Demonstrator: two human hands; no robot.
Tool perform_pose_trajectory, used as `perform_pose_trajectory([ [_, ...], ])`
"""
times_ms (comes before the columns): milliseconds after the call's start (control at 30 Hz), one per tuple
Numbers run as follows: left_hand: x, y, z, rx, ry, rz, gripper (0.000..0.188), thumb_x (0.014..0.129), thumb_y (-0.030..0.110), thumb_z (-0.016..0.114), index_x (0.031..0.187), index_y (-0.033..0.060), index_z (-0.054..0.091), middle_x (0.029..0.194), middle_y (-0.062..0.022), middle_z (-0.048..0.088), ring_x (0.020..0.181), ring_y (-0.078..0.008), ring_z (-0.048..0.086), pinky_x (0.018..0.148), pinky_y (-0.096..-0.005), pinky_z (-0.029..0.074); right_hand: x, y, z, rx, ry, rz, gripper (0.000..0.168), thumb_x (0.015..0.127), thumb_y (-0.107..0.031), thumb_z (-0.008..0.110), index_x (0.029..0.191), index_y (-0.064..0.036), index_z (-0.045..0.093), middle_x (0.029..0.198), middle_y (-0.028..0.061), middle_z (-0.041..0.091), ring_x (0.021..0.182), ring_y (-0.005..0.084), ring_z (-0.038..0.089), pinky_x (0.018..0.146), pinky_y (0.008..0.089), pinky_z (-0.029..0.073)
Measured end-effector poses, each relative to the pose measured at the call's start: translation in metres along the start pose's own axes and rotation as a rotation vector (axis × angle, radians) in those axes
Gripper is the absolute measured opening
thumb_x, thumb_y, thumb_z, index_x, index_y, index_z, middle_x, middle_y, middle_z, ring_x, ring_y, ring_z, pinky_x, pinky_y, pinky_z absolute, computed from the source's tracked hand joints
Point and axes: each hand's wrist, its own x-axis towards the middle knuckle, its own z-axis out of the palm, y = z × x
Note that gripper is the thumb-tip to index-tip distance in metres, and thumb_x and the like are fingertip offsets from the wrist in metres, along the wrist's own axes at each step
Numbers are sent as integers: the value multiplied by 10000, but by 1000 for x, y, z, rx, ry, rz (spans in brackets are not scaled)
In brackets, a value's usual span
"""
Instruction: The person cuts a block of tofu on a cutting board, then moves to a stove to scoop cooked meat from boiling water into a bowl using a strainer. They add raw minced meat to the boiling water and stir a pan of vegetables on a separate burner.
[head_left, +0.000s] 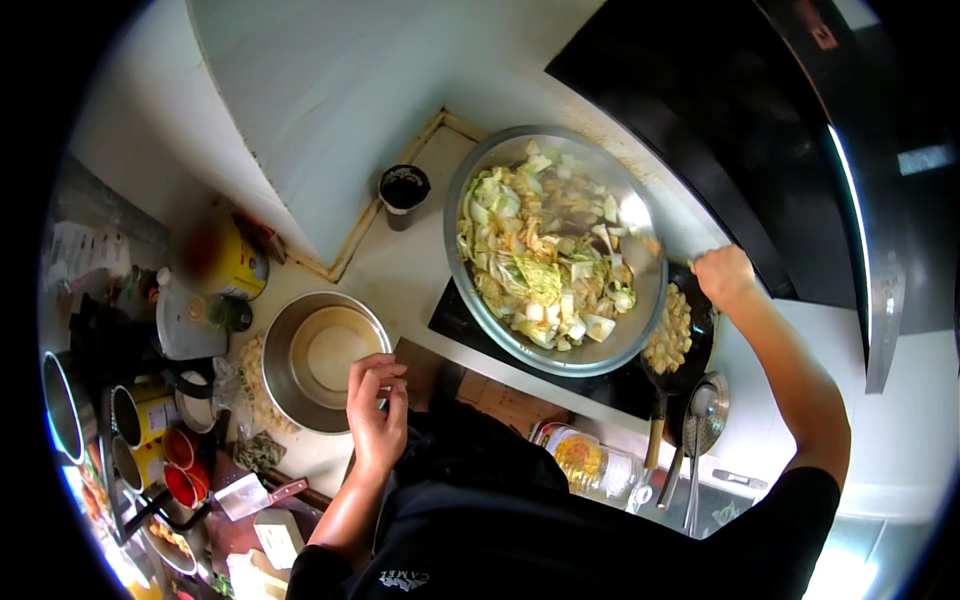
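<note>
A large stainless steel basin (660, 330) of chopped cabbage (540, 277) sits tilted over the black cooktop (450, 315), with some steam above it. My right hand (724, 276), at the basin's right rim, is closed around the handle end of a utensil. Its other end reaches into the basin and is hard to make out. My left hand (379, 409) is loosely curled at the right rim of a steel pot (285, 397) holding pale, cloudy liquid; nothing shows in it, and contact with the rim is unclear. A dark pan (701, 322) with browned pieces (667, 337) stands right of the basin.
A black cup (403, 196) stands in the back corner. A range hood (697, 135) overhangs the right side. Oil bottles (592, 465) and a perforated skimmer (712, 412) are lower right. At left are cans (244, 262), a cleaver (244, 496) and a white block (279, 536).
</note>
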Motion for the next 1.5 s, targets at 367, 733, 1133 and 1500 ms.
perform_pose_trajectory([
  [367,-5,-13,-1,10,125,-166,177,901,-91,599,1046,-4,650,1205,-115,600,842,-170,654,740,-288,533,52,-127,48,1723,-611,242,379,1096,-376,529,1196,-40,673,646,22,531,424,92,375,394,306,304],
  [733,7,-2,7,32,88,-90,210,882,-101,587,1051,-1,662,1212,-112,601,852,-163,650,728,-278,532,34,-108,16,1699,-359,260,362,1085,-374,553,1196,-63,701,610,-15,514,417,80,379,390,290,304],
  [1133,3,-13,-25,25,108,-57,184,909,-64,603,1062,16,668,1228,-106,606,860,-167,659,753,-295,523,-30,-63,-20,1411,-241,291,360,1067,-361,580,1104,-42,744,643,51,585,530,148,560,514,348,450],
  [1500,-2,-23,-54,-22,136,-60,155,930,-48,601,1066,0,660,1239,-102,599,882,-161,645,769,-288,519,-53,-51,-89,859,70,192,334,1038,-399,567,1009,-128,761,936,154,742,927,377,700,840,483,544],
])
